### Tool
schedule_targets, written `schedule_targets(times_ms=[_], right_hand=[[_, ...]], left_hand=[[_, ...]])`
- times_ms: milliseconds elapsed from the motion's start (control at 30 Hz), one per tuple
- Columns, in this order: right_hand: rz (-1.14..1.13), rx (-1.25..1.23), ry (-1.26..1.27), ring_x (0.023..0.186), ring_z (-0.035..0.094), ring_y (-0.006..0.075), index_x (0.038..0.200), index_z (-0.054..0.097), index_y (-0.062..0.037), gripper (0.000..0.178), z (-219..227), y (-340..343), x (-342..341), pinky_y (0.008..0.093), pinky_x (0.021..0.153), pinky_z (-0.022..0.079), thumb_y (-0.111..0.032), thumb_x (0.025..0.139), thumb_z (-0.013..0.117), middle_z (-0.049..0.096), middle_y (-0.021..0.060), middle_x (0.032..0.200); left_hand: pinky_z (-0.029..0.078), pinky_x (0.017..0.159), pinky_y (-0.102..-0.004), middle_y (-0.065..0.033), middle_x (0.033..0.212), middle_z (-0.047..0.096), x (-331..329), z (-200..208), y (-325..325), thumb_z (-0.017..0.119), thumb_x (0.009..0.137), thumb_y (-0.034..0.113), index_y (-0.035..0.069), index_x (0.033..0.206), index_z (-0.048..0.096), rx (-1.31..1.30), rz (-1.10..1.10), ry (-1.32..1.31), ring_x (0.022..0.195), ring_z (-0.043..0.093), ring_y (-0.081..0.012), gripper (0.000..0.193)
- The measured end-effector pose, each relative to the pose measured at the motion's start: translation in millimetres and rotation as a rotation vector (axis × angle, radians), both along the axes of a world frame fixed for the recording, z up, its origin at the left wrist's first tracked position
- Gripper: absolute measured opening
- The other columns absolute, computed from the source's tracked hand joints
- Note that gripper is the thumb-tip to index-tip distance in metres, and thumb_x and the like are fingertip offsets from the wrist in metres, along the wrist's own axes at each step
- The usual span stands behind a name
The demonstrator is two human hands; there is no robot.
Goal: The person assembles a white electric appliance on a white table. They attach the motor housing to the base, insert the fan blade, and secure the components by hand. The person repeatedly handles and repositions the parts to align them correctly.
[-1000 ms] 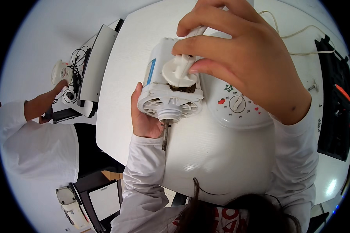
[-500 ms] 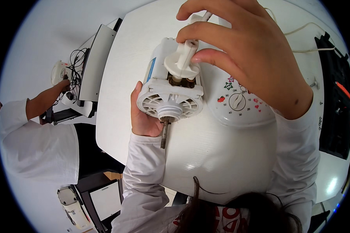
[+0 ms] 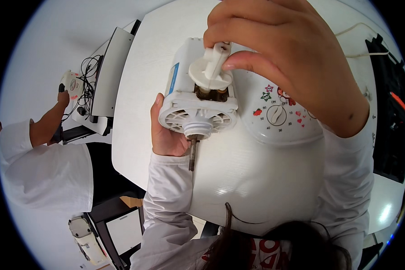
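My left hand wraps round the underside of a white fan motor, with its thumb up along the left side. The motor's vented front faces me, and its bare metal shaft points down toward my left sleeve. On top sits a white plastic neck piece, a round disc with an upright stem. My right hand pinches that stem between thumb and fingers. Some fingertips are hidden behind it. Below the disc, a dark gap shows brownish metal parts. Just right of the motor rests a white fan base with a dial and stickers.
A black tool case lies at the right edge, with a pale cord running toward it. On the left, a person in a white shirt reaches toward a white device beside tangled black cables.
My right hand has shifted slightly right and up, still on the stem. The motor stays in my left hand. The other person's hand has moved onto the white device.
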State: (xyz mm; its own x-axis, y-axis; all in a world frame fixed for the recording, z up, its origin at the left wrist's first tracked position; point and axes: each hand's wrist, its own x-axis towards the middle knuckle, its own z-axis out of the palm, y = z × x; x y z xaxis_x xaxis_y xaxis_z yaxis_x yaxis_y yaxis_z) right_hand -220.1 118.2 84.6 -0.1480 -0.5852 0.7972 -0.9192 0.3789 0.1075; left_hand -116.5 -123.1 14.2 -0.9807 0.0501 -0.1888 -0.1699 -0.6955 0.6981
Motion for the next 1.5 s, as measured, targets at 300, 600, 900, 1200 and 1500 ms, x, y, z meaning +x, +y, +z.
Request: schedule_targets(times_ms=[300,600,900,1200,1500], right_hand=[[0.053,-0.027,-0.076,0.111,0.047,0.0224,0.099,0.06,-0.0077,0.024,1,1,6,0.0333,0.094,0.042,-0.018,0.079,0.069,0.055,0.0027,0.107],[0.046,0.08,-0.215,0.108,0.047,0.0235,0.098,0.059,-0.0053,0.023,21,0,17,0.0335,0.093,0.04,-0.015,0.08,0.068,0.055,0.0049,0.106],[0.054,0.108,-0.234,0.108,0.047,0.024,0.098,0.058,-0.0054,0.023,20,-6,22,0.0343,0.092,0.041,-0.013,0.078,0.068,0.055,0.0049,0.106],[0.047,0.112,-0.259,0.107,0.048,0.0244,0.098,0.058,-0.0056,0.024,21,-10,22,0.0352,0.092,0.042,-0.011,0.077,0.068,0.055,0.005,0.106],[0.054,0.159,-0.323,0.106,0.049,0.0249,0.098,0.057,-0.0058,0.025,32,8,22,0.036,0.091,0.043,-0.009,0.075,0.068,0.055,0.0051,0.106]], left_hand=[[0.053,0.082,-0.0355,-0.0106,0.107,0.065,2,2,1,0.047,0.094,0.052,0.001,0.119,0.057,-0.093,0.142,-0.042,0.095,0.063,-0.0214,0.057],[0.051,0.091,-0.0436,-0.0153,0.128,0.056,0,1,-16,0.043,0.094,0.054,0.002,0.135,0.045,0.119,-0.037,-0.027,0.111,0.059,-0.0304,0.066],[0.053,0.089,-0.0488,-0.0212,0.132,0.047,4,3,-21,0.04,0.092,0.057,0.005,0.14,0.034,0.03,-0.039,-0.071,0.115,0.053,-0.0384,0.071],[0.055,0.078,-0.0585,-0.0413,0.136,0.026,1,0,-33,0.043,0.079,0.075,0.008,0.149,0.007,0.191,-0.024,-0.174,0.122,0.037,-0.0596,0.103],[0.054,0.086,-0.0431,-0.0139,0.118,0.061,11,4,-17,0.047,0.093,0.048,0.005,0.134,0.045,0.016,0.073,0.074,0.105,0.061,-0.0289,0.059]])
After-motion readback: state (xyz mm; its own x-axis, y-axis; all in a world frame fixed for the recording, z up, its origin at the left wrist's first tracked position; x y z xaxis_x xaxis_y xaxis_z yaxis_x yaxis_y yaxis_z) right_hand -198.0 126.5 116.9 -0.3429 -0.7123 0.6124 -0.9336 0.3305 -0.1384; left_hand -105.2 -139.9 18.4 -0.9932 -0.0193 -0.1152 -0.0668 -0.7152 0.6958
